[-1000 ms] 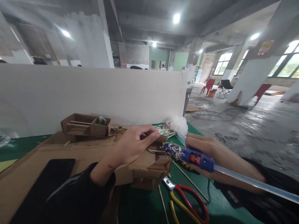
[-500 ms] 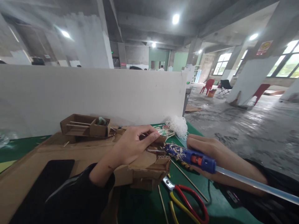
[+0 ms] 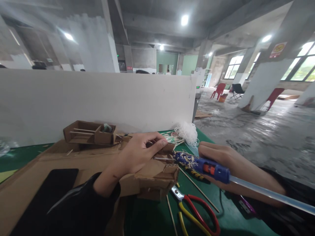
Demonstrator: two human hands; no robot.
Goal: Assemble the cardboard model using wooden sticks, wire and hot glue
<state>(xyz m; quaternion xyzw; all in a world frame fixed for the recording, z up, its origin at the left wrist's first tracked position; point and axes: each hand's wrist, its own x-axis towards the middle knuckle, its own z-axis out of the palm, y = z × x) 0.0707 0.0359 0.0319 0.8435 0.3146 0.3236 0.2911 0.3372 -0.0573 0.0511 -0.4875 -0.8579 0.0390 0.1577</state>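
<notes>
My right hand [image 3: 219, 153] is closed around a blue glue gun [image 3: 216, 169] covered in dried glue and wood shavings near its nozzle. A clear glue stick [image 3: 265, 190] runs out of its back end. The nozzle points left at the cardboard box [image 3: 155, 182], close to a thin stick [image 3: 162, 159] lying across the box. My left hand [image 3: 140, 152] rests over this box, thumb and forefinger closed on its far part; what lies between the fingertips is partly hidden. Behind it stands another small cardboard box [image 3: 82, 137] with sticks across it.
Red-and-yellow-handled pliers [image 3: 197, 213] lie on the green table [image 3: 145, 219], beside thin wooden sticks [image 3: 200, 190]. A white stringy bundle [image 3: 187, 134] sits at the back. On the left is a black phone-like slab [image 3: 52, 186]. A white board [image 3: 98, 98] stands across the table.
My right hand and the glue gun have shifted slightly right, drawing the nozzle a little away from the cardboard box. My left hand stays in nearly the same place.
</notes>
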